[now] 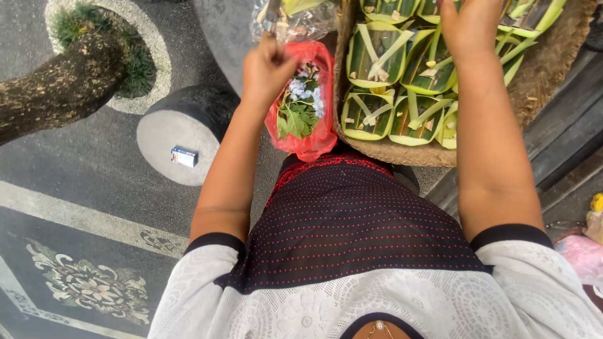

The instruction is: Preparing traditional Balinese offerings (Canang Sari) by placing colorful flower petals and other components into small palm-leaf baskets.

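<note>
Fig.: head view, looking down at a seated person w/ both arms stretched fwd.

Left hand [267, 66]: fingers pinched together at the mouth of a red plastic bag [308, 135], closed on something small; what it pinches can't be told. The bag sits btwn the knees, just beside the woven tray [546, 69], and holds pale blue flowers [304, 88] over green leaves [296, 119]. A clear plastic bag [295, 19] lies just beyond the hand.

Right hand [468, 25]: palm down over the leaf baskets [377, 56], fingers reaching past the top edge, so how far open it is, and whether it grips anything, can't be told. The baskets are folded green leaf trays w/ pale strips, packed touching one another on the woven tray.

Surrounds: round stone block [182, 135] w/ a small box [184, 156] on top, left of the person; tree trunk [59, 88] in a ringed planter; patterned paving [94, 285].

Risks (judged): the red bag is soft and stands unsupported, so a tug from the pinching hand could tip it and spill flowers onto the lap or paving. Petals held in a light pinch may drop btwn bag and tray. The right forearm crosses low over the near baskets; a drag could crush or shift them. The tray overhangs toward the knees, so a nudge may tilt it.
</note>
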